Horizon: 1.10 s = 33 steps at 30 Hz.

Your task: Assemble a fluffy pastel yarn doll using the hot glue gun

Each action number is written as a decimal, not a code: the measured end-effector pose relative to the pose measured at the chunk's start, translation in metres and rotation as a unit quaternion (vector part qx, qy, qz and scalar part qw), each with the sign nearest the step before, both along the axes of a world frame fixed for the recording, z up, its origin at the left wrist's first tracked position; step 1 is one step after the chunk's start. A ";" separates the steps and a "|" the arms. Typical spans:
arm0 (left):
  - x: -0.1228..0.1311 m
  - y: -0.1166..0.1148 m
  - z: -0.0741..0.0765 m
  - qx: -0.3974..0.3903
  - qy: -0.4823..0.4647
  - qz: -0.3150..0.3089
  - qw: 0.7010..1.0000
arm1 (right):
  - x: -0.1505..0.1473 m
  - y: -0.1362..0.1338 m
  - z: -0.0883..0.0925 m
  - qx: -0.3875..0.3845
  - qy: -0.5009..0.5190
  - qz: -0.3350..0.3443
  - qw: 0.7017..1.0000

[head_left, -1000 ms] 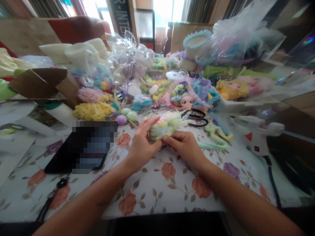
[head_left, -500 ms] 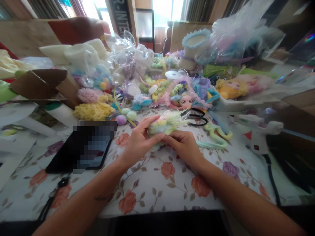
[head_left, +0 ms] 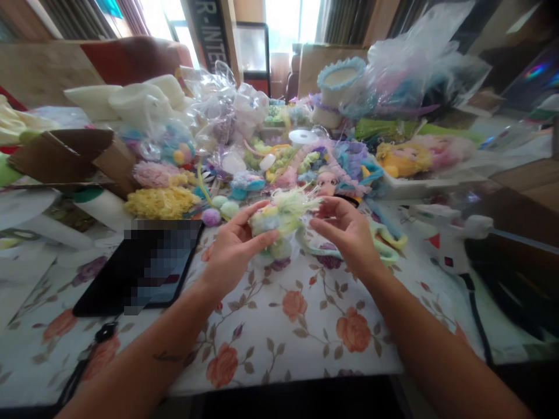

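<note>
My left hand is closed around a fluffy pastel yarn piece in yellow, pale blue and green, with loose fringe strands sticking out toward the right. Beside the fringe is my right hand, its thumb and forefinger apart and nothing visible between them; whether a fingertip brushes the strands I cannot tell. A pale green cord runs from near the yarn piece behind my right hand to a loop. Black scissor handles are mostly hidden behind that hand.
A black tablet lies at left on the floral tablecloth. To the right stands a white glue gun with a cable. Across the back are pom-poms, yellow yarn, plastic bags, a doll head and a white tray.
My right hand has left the yarn piece's lower edge, moving right and up with its fingers parted. My left hand has shifted slightly left with the piece. The view has shifted a little.
</note>
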State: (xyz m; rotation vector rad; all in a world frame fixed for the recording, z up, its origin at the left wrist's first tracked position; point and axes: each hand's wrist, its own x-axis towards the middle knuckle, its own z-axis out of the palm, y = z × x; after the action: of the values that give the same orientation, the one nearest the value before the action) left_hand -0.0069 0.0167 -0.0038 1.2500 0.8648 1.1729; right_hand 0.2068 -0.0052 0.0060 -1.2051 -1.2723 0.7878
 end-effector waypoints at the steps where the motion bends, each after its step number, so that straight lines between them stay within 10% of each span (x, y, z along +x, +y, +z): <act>1: 0.001 -0.001 0.001 0.000 -0.003 -0.007 1.000 | 0.001 0.001 -0.001 -0.006 -0.028 0.027 0.999; 7: 0.005 -0.009 0.009 -0.027 -0.004 -0.072 0.997 | -0.001 -0.001 0.003 -0.001 -0.109 0.114 0.988; 33: 0.005 -0.013 0.016 0.002 0.007 -0.075 0.997 | -0.007 -0.001 -0.004 -0.004 -0.102 0.038 0.994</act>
State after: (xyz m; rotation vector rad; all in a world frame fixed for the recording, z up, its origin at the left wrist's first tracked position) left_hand -0.0023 0.0034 0.0121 1.3053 0.7645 1.0476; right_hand 0.1994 -0.0063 0.0015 -1.2744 -1.4913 0.7396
